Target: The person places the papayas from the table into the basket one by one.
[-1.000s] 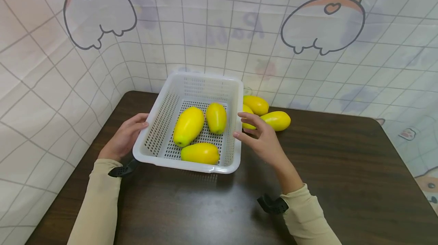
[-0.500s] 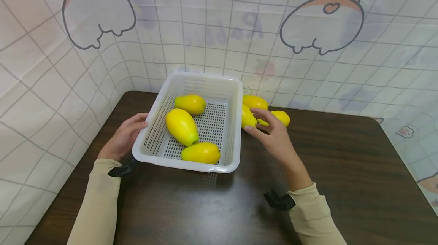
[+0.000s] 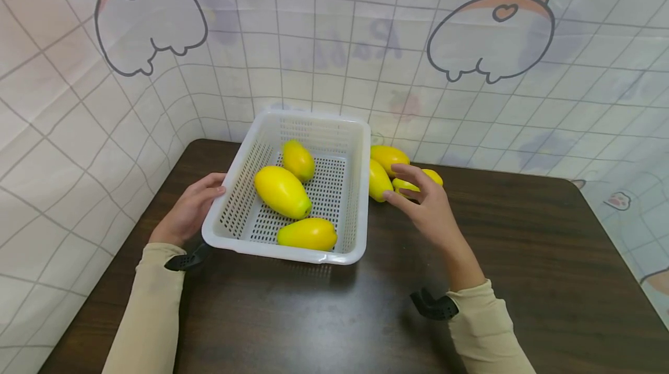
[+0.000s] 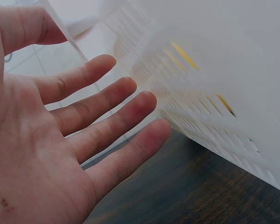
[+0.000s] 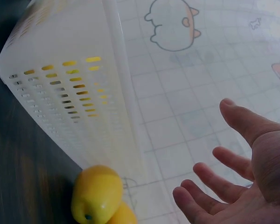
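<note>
A white perforated plastic basket (image 3: 284,255) holds three yellow papaya-like fruits: a large one (image 3: 282,191), a smaller one (image 3: 298,161) behind it and one lying crosswise (image 3: 307,234) at the near side. My left hand (image 3: 190,208) holds the basket's left rim, its thumb over the edge; in the left wrist view the fingers (image 4: 100,135) extend along the outer wall. To the basket's right, my right hand (image 3: 431,214) is spread with bent fingers and nothing in its grasp. It partly hides one fruit (image 3: 434,176) beside two others (image 3: 389,157) (image 3: 377,181).
Under everything is a dark wood-grain table (image 3: 522,258). Light grid-patterned cloth (image 3: 334,43) with cartoon animal prints hangs behind it and along the left side. A black wrist strap (image 3: 434,306) sits at each sleeve.
My right hand has moved rightward, away from the basket's right rim. Inside the basket the large and the smaller fruit have shifted left and turned. My left hand and the basket stay nearly still.
</note>
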Available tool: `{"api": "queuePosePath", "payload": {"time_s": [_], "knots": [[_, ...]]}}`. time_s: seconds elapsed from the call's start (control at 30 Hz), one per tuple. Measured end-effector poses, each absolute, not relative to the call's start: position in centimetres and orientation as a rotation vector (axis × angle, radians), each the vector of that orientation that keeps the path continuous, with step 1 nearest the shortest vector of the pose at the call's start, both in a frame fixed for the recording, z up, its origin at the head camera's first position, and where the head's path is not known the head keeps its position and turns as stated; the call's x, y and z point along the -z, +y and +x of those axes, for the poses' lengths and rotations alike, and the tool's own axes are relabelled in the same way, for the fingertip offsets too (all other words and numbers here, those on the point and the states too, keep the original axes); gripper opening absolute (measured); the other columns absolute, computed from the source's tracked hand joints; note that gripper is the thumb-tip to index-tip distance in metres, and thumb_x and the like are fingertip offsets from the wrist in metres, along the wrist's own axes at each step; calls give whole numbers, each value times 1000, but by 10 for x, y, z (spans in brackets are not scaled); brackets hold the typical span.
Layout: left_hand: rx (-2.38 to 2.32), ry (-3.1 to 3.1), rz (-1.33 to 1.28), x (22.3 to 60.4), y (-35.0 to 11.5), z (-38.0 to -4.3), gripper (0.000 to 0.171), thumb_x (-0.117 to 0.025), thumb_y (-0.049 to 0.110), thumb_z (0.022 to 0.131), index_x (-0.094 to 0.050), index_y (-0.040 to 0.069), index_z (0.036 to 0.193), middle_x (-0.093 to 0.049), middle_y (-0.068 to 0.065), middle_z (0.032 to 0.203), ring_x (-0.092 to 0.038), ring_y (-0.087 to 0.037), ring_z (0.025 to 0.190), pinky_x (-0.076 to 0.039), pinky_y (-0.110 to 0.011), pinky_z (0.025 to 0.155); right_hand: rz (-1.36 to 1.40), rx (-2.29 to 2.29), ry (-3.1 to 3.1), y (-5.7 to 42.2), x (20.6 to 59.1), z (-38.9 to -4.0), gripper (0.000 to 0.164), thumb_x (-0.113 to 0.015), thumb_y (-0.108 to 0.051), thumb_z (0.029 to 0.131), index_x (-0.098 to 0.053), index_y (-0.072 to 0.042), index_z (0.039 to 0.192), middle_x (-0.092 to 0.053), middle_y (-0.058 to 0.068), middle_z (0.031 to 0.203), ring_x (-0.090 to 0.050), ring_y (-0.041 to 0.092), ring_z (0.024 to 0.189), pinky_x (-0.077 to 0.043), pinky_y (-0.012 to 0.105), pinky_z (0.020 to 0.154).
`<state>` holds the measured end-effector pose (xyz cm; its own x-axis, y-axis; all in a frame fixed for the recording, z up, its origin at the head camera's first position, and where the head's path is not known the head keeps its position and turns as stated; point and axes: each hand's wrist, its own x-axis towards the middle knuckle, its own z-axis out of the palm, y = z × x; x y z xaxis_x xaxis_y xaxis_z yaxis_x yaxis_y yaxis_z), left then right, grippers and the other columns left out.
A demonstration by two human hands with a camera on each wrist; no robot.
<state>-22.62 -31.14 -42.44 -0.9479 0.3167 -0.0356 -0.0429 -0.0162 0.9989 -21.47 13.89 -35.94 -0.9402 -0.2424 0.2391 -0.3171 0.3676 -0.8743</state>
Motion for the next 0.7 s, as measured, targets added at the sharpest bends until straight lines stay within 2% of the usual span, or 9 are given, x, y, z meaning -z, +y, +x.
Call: {"api": "queuePosePath", "payload": {"time_s": [0.17,0.5,0.7], "knots": [[-2044,2022,308,426,-312,-227,32,-41,24,104,-45,16,134,-54,1,124,-66,-15,99,-57,-35,83,506,-1645,-2542,143,358,-214,51,-70,-22,89,-51,-11,135,-52,5,140,-49,23,130,-45,47,105],[-2039,2034,306,425,-311,-227,33,-42,25,103,-46,16,135,-54,1,125,-66,-15,98,-57,-35,83,496,-1636,-2525,153,359,-219,47,-68,-16,90,-52,-7,133,-51,12,140,-47,29,132,-42,50,106],[-2045,2024,320,426,-312,-227,34,-41,24,104,-45,14,136,-54,1,125,-66,-15,98,-57,-34,83,492,-1606,-2523,158,358,-221,47,-68,-16,90,-52,-7,133,-52,10,139,-47,26,132,-42,50,106]]}}
